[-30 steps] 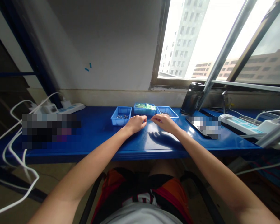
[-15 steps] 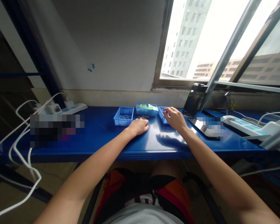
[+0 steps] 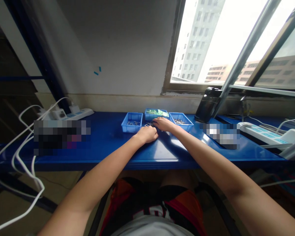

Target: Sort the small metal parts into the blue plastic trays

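Three small blue trays stand at the back of a blue bench (image 3: pixel 108 144): a left tray (image 3: pixel 132 122) with several small metal pins, a middle tray (image 3: pixel 156 114) with green contents, and a right tray (image 3: pixel 180 120) with more pins. A loose pile of small metal pins (image 3: pixel 149 124) lies on the bench between them. My left hand (image 3: pixel 147 133) rests on the bench just in front of the pile, fingers curled under. My right hand (image 3: pixel 163 124) reaches over the pile's right side, fingers bent down onto it; what they hold is too small to see.
A black container (image 3: pixel 206 105) stands by the window sill at the right. White power strips (image 3: pixel 75 114) (image 3: pixel 263 133) with cables lie at both ends of the bench. A blurred flat object (image 3: pixel 221 133) lies right of the trays. My lap is below the bench edge.
My right hand went from the bench centre to the right tray, then came back left to the pin pile. My left hand stayed almost still in front of the pile.
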Motion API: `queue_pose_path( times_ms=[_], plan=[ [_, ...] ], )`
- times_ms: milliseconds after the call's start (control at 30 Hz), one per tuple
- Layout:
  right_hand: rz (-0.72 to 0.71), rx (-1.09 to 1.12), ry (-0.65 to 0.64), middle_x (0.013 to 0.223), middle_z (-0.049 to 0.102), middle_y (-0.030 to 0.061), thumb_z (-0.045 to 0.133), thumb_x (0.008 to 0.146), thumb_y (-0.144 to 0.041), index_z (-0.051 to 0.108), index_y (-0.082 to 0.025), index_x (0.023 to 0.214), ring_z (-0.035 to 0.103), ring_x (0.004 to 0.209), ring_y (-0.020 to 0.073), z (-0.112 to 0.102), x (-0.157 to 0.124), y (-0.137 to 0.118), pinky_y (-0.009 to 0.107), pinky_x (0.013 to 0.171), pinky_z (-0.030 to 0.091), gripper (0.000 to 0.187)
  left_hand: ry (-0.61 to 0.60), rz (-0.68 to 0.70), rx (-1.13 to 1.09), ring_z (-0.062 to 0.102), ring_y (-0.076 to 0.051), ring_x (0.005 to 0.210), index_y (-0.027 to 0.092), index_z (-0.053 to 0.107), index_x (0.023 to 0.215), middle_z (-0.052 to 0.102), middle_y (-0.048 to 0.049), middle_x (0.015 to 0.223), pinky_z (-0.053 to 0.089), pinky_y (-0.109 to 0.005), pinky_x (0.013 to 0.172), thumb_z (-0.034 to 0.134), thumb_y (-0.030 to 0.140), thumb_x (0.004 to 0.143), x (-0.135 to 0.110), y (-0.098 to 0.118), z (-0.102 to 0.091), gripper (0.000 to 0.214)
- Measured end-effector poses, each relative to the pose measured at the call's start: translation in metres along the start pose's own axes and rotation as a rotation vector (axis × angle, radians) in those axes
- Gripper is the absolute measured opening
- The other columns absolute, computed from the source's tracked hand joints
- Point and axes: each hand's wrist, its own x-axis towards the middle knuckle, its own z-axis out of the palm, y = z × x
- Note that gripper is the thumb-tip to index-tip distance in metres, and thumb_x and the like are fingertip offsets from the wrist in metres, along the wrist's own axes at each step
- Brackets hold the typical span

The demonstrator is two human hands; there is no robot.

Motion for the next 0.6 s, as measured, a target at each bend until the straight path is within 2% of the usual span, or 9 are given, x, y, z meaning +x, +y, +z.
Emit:
queue_pose_path(
  times_ms=[133, 333, 467, 600],
  plan=[
    [0.029, -0.096, -0.042, 0.097, 0.065, 0.0096, 0.044, 0.087, -0.021, 0.064, -0.016, 0.092, 0.058, 0.094, 0.0183, 0.002, 0.001, -0.008, 0.024, 0.08, 0.04, 0.021, 0.014, 0.024, -0.002, 0.063, -0.028, 0.084, 0.015, 0.067, 0.081, 0.067, -0.0138, 0.088, 0.049, -0.035, 0.073, 0.039, 0.03, 0.082, -0.001, 0.0, -0.001, 0.032],
    [0.093, -0.266, -0.14, 0.1, 0.062, 0.0108, 0.034, 0.091, -0.024, 0.06, -0.015, 0.096, 0.058, 0.09, 0.0187, -0.009, -0.015, -0.02, 0.025, 0.073, 0.043, 0.028, 0.005, 0.021, 0.02, 0.063, -0.026, 0.085, 0.016, 0.066, 0.084, 0.067, -0.0122, 0.09, 0.049, -0.034, 0.073, 0.037, 0.034, 0.083, -0.001, -0.001, -0.001, 0.034],
    [0.053, -0.406, -0.132, 0.099, 0.06, 0.0126, 0.034, 0.09, -0.018, 0.057, -0.014, 0.098, 0.057, 0.092, 0.0216, -0.011, -0.035, -0.024, 0.027, 0.069, 0.044, 0.024, -0.013, 0.008, 0.021, 0.063, -0.026, 0.086, 0.016, 0.066, 0.087, 0.066, -0.0123, 0.093, 0.049, -0.034, 0.074, 0.037, 0.034, 0.083, -0.001, -0.002, -0.002, 0.034],
    [0.054, -0.406, -0.106, 0.096, 0.06, 0.0115, 0.033, 0.092, -0.022, 0.056, -0.015, 0.096, 0.057, 0.089, 0.0214, -0.009, -0.052, -0.025, 0.027, 0.067, 0.044, 0.024, -0.014, -0.012, 0.012, 0.062, -0.026, 0.087, 0.016, 0.065, 0.085, 0.066, -0.0123, 0.091, 0.049, -0.033, 0.074, 0.038, 0.034, 0.083, -0.001, -0.002, -0.001, 0.033]
  ],
)
